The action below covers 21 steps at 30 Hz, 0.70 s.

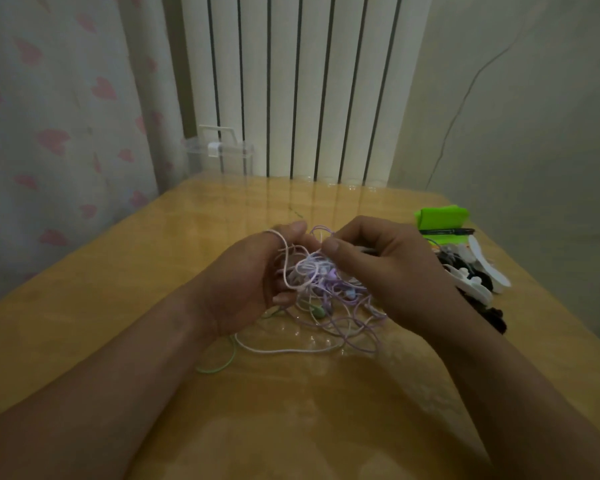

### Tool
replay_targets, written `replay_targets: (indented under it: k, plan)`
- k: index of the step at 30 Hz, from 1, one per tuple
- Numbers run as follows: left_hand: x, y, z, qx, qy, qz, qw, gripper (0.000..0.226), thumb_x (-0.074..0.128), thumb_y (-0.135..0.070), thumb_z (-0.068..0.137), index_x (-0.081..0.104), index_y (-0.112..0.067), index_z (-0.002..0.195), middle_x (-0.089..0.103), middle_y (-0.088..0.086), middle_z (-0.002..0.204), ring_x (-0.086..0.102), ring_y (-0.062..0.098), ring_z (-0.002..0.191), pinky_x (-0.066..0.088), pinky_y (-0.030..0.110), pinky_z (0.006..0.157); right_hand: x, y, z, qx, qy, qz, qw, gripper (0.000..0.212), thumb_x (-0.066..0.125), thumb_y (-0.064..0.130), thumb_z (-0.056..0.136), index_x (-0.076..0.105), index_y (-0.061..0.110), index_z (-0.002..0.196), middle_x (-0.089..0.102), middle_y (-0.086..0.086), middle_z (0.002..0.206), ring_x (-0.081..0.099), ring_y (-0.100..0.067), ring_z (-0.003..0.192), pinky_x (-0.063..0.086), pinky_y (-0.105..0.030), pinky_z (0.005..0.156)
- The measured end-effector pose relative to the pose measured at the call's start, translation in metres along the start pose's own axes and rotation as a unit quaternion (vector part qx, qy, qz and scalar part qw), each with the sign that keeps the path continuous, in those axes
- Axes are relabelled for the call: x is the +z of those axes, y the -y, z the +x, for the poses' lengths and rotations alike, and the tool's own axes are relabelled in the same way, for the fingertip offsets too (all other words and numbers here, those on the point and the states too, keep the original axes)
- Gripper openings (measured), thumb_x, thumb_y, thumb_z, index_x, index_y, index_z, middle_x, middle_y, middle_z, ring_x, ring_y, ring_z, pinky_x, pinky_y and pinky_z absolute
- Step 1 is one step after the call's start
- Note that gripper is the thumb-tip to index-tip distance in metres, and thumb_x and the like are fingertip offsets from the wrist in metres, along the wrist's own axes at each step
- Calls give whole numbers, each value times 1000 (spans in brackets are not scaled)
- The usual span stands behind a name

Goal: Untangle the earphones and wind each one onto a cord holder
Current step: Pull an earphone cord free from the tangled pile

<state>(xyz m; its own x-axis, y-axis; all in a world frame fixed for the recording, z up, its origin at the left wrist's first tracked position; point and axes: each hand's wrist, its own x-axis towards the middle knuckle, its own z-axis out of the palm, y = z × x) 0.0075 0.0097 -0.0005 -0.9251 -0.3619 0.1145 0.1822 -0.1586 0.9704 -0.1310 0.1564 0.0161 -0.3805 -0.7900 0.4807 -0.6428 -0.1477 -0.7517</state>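
The earphones [314,277] are one knot of pale purple, pink, white and green cords held between the two hands. The knot is raised a little off the table [291,427], and loose tails drop onto the wood below it and run back towards the person. The left hand [250,275] cups the knot from its left side with fingers curled round the bundle. A pink cord [285,268] is looped over the top of one digit, though I cannot tell which one. The right hand [381,268] comes in from the right and pinches a strand at the top of the knot between thumb and forefinger. The colour of that strand is too tangled to make out. The two grips sit just beside each other at the crown of the knot, and the bulk of the tangle lies below and between them. Any strand drawn free would probably have to come up and out to the right, away from the holding left hand, while the tails feed in from underneath. A white cord [291,350] lies across the table from left to right under the wrists. A green cord [222,365] curls out at the near left, beneath the left forearm. The white cord holders [473,285] lie near the table's right edge just beyond the right wrist, well apart from the left hand. That makes the right hand the likelier one to reach them. A black pen [447,232] and a green packet [442,218] lie just behind the holders.
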Motion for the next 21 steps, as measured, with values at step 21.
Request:
replay_targets:
  k: [21]
  plan:
    - [-1, 4, 3, 22, 19, 40, 999, 37, 52, -32, 106, 71, -19, 78, 36, 10, 62, 26, 11, 45, 23, 20, 39, 19, 2, 8, 223, -89, 478, 845, 29, 48, 16, 106, 66, 7, 85, 76, -7, 83, 76, -19, 84, 57, -30, 76]
